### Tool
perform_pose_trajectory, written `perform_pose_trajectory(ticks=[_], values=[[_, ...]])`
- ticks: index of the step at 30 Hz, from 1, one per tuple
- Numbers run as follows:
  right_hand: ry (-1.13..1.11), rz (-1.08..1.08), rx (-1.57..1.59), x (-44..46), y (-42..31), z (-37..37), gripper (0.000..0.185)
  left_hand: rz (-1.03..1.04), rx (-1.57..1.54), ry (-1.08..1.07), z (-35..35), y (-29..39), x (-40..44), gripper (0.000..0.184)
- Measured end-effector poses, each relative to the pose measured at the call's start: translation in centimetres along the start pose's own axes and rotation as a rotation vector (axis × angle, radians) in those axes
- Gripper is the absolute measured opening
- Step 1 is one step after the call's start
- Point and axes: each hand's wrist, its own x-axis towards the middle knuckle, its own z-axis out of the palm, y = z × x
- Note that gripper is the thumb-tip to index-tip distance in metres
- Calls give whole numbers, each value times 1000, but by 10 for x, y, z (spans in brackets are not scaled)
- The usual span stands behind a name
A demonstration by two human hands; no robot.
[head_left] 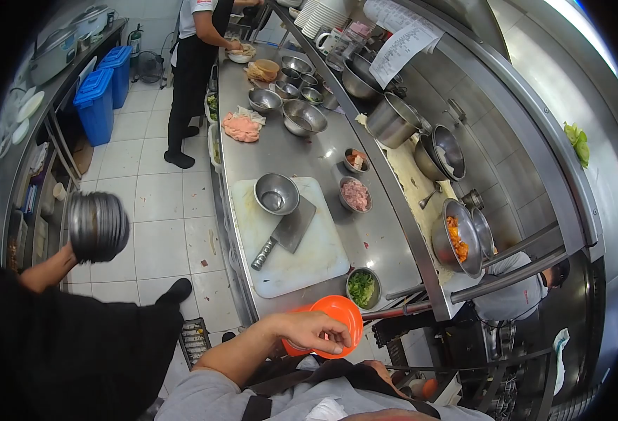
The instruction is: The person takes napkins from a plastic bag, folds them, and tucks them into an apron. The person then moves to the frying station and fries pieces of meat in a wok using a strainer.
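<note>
My left hand (316,332) is over an orange container (347,312), fingers curled and pressed together; anything inside them is hidden. Skin that may be my right hand (379,372) shows against the dark apron, its fingers not visible. Beyond the orange container, a white cutting board (309,263) bears a cleaver (293,226) and an empty-looking metal bowl (277,194). A bowl of chopped greens (362,288) stands by the board's near right corner. Farther right are a bowl of pink diced meat (354,194) and a small bowl with red and pale pieces (356,161).
Pink meat (242,128) and metal bowls (304,118) lie farther along the counter. A shelf (421,263) overhangs its right side. One person (200,63) works at the far end; another at left holds stacked dark round pans (98,226). A third person (512,295) is beyond the shelf.
</note>
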Motion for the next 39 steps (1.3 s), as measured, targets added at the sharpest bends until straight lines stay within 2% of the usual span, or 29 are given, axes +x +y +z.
perform_pose_trajectory(ticks=[12,14,18,27,35,38,39], values=[[-7,-3,0,11,24,7,29,-26,15,11,4,0,7,25],[3,-123,3,14,36,12,29,-26,18,7,6,-1,9,25],[10,-131,17,12,46,16,30,-26,24,2,9,-3,14,25],[2,27,37,-1,39,10,30,-106,-11,-58,19,-1,25,27],[19,-70,50,6,76,19,30,-127,37,-68,38,6,46,27],[53,-238,-1,29,121,37,30,-164,67,-50,55,10,60,28],[43,-211,21,36,135,41,29,-153,54,-56,62,7,67,28]])
